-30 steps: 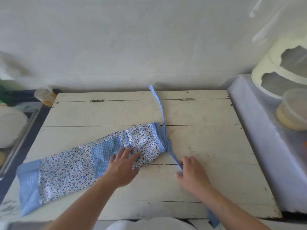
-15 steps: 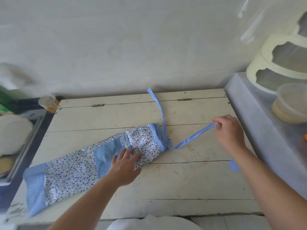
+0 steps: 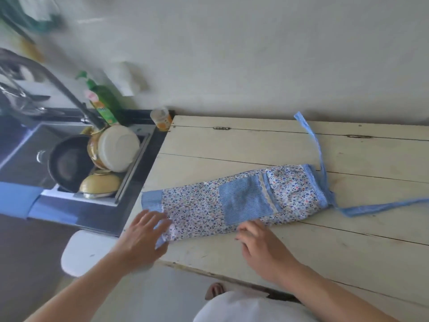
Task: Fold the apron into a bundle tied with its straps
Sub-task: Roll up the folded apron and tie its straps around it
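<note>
One apron (image 3: 234, 201), folded into a long strip, lies on the desk (image 3: 348, 247) with its long axis running away from the sink (image 3: 30, 145). The left hand (image 3: 142, 238), fingers spread, touches the hem end nearest the sink; the right hand (image 3: 262, 245), loosely curled, touches the near edge mid-strip. Two straps (image 3: 380, 206) trail from the far end.

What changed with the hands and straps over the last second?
The right hand let go of the strap, left stretched rightward, and moved to the apron's near edge. The left hand shifted to the hem end. The apron stayed folded long; the far strap unchanged.
</note>
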`<state>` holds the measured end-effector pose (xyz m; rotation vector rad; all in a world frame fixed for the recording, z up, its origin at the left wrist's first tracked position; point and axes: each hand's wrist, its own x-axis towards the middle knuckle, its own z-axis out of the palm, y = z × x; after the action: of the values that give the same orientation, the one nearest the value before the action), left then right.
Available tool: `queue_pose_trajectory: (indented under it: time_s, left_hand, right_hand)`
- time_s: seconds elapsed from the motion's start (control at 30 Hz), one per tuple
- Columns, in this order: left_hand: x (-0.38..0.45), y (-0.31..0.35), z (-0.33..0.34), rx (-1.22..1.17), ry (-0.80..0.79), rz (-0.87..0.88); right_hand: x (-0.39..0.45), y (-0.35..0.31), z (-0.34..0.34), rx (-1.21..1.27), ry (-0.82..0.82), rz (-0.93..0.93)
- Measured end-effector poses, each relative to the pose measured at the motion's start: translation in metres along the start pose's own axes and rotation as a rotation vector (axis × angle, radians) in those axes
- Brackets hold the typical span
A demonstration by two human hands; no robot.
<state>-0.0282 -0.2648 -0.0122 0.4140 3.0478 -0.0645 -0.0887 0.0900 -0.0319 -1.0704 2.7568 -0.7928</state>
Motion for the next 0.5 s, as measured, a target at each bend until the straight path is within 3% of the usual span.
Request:
queue_pose_trajectory:
  time_s: [0.07, 0.13, 0.4, 0.5]
  left_hand:
    - [-0.009, -0.020, 0.001, 0.100, -0.174, 0.307]
    - [-0.010, -0.033, 0.008, 0.155, -0.252, 0.425]
    - [0.007, -0.045, 0.032, 0.238, -0.096, 0.519]
    - [0.015, -0.033, 0.011, 0.132, -0.152, 0.444]
  right_hand:
    - [0.017, -0.030, 0.018, -0.009, -0.032, -0.024]
    - [0.033, -0.059, 0.036, -0.013, -0.077, -0.019]
    - [0.079, -0.140, 0.107, -0.285, -0.146, 0.129]
    - [0.084, -0.151, 0.113, -0.311, -0.117, 0.196]
